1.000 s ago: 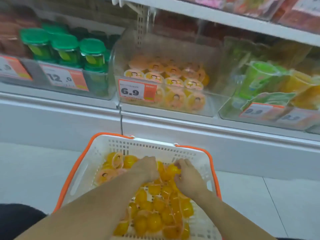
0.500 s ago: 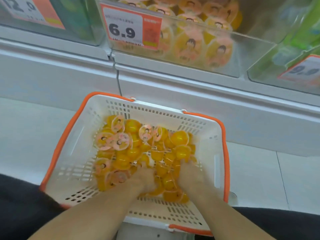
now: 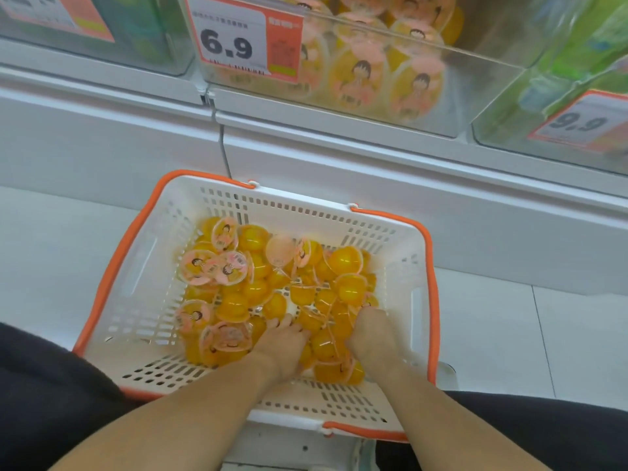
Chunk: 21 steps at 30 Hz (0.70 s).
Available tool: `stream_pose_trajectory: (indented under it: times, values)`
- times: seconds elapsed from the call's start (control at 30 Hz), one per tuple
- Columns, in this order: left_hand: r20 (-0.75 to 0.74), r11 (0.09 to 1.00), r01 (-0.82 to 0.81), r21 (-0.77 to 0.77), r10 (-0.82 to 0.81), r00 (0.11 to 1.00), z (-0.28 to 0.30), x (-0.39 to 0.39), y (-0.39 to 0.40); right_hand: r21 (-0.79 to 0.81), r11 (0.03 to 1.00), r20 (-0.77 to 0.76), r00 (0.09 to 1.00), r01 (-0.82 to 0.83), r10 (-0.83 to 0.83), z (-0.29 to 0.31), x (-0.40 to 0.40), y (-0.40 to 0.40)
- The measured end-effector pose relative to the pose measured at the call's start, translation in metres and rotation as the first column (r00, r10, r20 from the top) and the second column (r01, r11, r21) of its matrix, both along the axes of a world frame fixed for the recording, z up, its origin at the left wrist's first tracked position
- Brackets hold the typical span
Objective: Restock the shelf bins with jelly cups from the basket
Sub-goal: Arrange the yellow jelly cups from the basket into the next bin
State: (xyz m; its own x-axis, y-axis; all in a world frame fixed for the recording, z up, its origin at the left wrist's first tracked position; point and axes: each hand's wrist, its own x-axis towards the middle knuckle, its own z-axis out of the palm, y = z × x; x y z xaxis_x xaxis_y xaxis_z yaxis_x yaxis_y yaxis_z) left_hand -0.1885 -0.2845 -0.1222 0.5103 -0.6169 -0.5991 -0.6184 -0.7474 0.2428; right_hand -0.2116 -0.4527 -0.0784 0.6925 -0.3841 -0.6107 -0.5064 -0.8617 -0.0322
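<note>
Head view, single frame. White slotted basket (image 3: 142,266) with orange rim sits on the pale floor (image 3: 509,334), just in front of the white shelf base (image 3: 373,185). Inside: a loose pile of yellow jelly cups (image 3: 345,261), some domed side up, some showing pink printed lids; the pile fills the middle and the near half of the basket floor, leaving the left strip bare.

Left hand (image 3: 283,348): palm down, buried in the near part of the pile. Fingers (image 3: 282,322) reach forward among the cups and touch them; tips partly hidden, so I cannot tell whether they are curled round any cup.

Right hand (image 3: 372,334): also palm down in the pile, just right of the left hand, a few cups between the two. Its fingers dip under the cups at the front edge and are hidden; grip state cannot be told.

Above the basket: clear shelf bin (image 3: 475,83) holding more jelly cups of the same kind, lids facing front, stacked behind the clear wall. Price tag (image 3: 231,39) reading 6.9 is fixed on the bin's left front. To the right, a second clear bin with green packages (image 3: 577,56) and a tag reading 9.9 (image 3: 581,124). Dark clothing shows at both lower corners.
</note>
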Motion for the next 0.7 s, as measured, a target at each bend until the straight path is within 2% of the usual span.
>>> stream_pose_trajectory:
  times: [0.13, 0.2, 0.23, 0.3, 0.37, 0.4, 0.43, 0.47, 0.5, 0.53, 0.57, 0.6, 0.63, 0.7]
  values:
    - [-0.093, 1.0, 0.007, -0.023, -0.01, 0.996, -0.002, -0.002, -0.003, 0.102, 0.985, 0.079, 0.986, 0.142, -0.15, 0.018, 0.006, -0.013]
    - [-0.041, 0.998, 0.056, 0.022, -0.056, 0.998, -0.003, -0.004, -0.004, 0.262, 0.935, 0.096, 0.957, 0.24, -0.273, 0.029, 0.01, -0.018]
    - [0.009, 0.996, 0.079, 0.037, -0.079, 0.997, -0.003, -0.006, -0.005, 0.386, 0.869, 0.076, 0.928, 0.31, -0.365, 0.035, 0.012, -0.019]
    - [0.054, 0.997, 0.073, 0.015, -0.074, 0.996, 0.0, -0.008, -0.006, 0.622, 0.667, -0.006, 0.854, 0.41, -0.52, 0.05, 0.016, -0.019]
    - [-0.006, 0.998, -0.03, -0.061, 0.029, 1.0, 0.003, -0.004, -0.007, 0.743, 0.55, -0.019, 0.833, 0.382, -0.553, 0.072, 0.023, -0.017]
    - [-0.093, 0.982, -0.154, -0.109, 0.145, 0.985, 0.007, 0.0, -0.006, 0.779, 0.516, -0.006, 0.827, 0.356, -0.562, 0.082, 0.028, -0.018]
    - [-0.239, 0.928, -0.336, -0.158, 0.294, 0.925, 0.016, 0.007, -0.004, 0.807, 0.491, 0.014, 0.819, 0.329, -0.573, 0.093, 0.033, -0.019]
    - [-0.429, 0.83, -0.532, -0.171, 0.423, 0.798, 0.028, 0.015, -0.002, 0.824, 0.479, 0.037, 0.815, 0.303, -0.579, 0.104, 0.038, -0.021]
    - [-0.611, 0.705, -0.694, -0.146, 0.487, 0.624, 0.045, 0.023, -0.001, 0.838, 0.468, 0.051, 0.813, 0.281, -0.58, 0.116, 0.044, -0.023]
    - [-0.76, 0.577, -0.813, -0.073, 0.496, 0.42, 0.063, 0.033, 0.0, 0.848, 0.461, 0.06, 0.818, 0.261, -0.572, 0.129, 0.049, -0.025]
    - [-0.872, 0.455, -0.89, 0.022, 0.444, 0.206, 0.081, 0.045, 0.002, 0.859, 0.455, 0.069, 0.826, 0.236, -0.559, 0.144, 0.056, -0.027]
    - [-0.939, 0.367, -0.926, 0.095, 0.342, 0.039, 0.101, 0.057, 0.005, 0.866, 0.454, 0.082, 0.837, 0.208, -0.541, 0.16, 0.063, -0.03]
    - [-0.972, 0.313, -0.941, 0.126, 0.227, -0.055, 0.123, 0.069, 0.008, 0.874, 0.451, 0.095, 0.846, 0.182, -0.525, 0.178, 0.07, -0.032]
    - [-0.993, 0.325, -0.939, 0.11, 0.071, -0.092, 0.168, 0.092, 0.013, 0.887, 0.44, 0.121, 0.849, 0.14, -0.515, 0.216, 0.081, -0.035]
